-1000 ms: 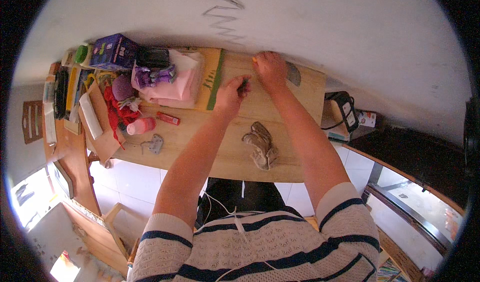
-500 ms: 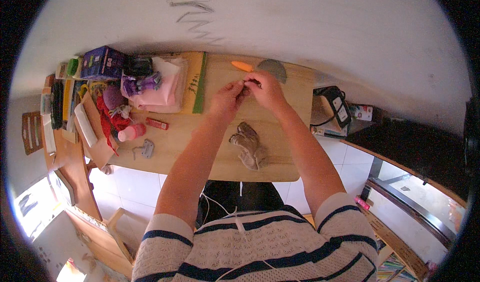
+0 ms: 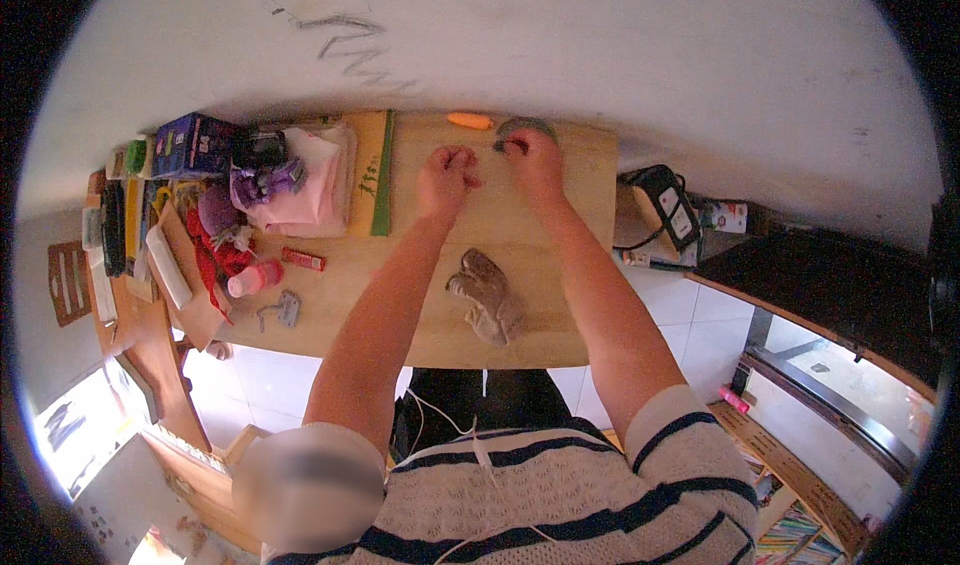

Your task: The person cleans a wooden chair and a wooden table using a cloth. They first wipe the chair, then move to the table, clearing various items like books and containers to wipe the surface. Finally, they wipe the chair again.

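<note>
My left hand (image 3: pixel 446 181) is raised over the far middle of the wooden table (image 3: pixel 420 305), fingers loosely curled with thumb apart; nothing shows in it. To its right, my right hand (image 3: pixel 538 168) pinches a small dark object (image 3: pixel 510 147), too small to name. That hand partly covers a grey half-round piece (image 3: pixel 528 125) lying near the wall. Just left of the piece lies an orange, pen-like thing (image 3: pixel 470 121). Between my forearms rests a crumpled grey-brown cloth item (image 3: pixel 486 297).
On the left stand a purple box (image 3: pixel 190 147), pink sheets (image 3: pixel 318 180), a green-edged book (image 3: pixel 378 180), a pink bottle (image 3: pixel 255 279), a small red packet (image 3: pixel 303 259) and a grey tag-like piece (image 3: pixel 288 309). A black bag (image 3: pixel 665 205) sits beyond the table's right edge.
My hands, together before, have moved apart: the left a little left, the right toward the grey half-round piece with the small dark object. The whole view has shifted slightly.
</note>
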Demonstrator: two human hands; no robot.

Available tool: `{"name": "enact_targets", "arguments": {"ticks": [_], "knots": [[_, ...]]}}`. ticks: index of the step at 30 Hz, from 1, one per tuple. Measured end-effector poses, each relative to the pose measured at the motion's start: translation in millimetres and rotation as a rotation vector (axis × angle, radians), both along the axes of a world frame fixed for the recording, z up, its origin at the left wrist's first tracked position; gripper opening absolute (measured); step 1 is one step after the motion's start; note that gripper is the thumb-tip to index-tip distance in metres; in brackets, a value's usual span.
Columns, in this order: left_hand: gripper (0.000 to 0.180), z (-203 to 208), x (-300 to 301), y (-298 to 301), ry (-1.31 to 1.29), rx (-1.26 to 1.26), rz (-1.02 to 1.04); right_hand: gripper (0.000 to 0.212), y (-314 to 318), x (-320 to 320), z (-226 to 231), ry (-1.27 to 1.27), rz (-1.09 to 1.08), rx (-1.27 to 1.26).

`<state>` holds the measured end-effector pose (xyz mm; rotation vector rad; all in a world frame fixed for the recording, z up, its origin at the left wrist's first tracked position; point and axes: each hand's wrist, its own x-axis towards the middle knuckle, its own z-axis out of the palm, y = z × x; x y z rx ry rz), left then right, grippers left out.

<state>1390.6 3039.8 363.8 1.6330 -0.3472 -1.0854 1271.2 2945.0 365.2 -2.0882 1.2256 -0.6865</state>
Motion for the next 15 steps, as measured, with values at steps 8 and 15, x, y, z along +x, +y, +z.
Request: {"name": "enact_targets", "arguments": {"ticks": [8, 15], "knots": [[0.017, 4, 5, -10, -0.258, -0.012, 0.001, 0.017, 1, 24, 1, -0.039, -0.086, -0.129], [0.013, 21, 1, -4, 0.296, -0.127, 0.083, 0.023, 32, 12, 27, -0.185, 0.171, 0.051]]}}
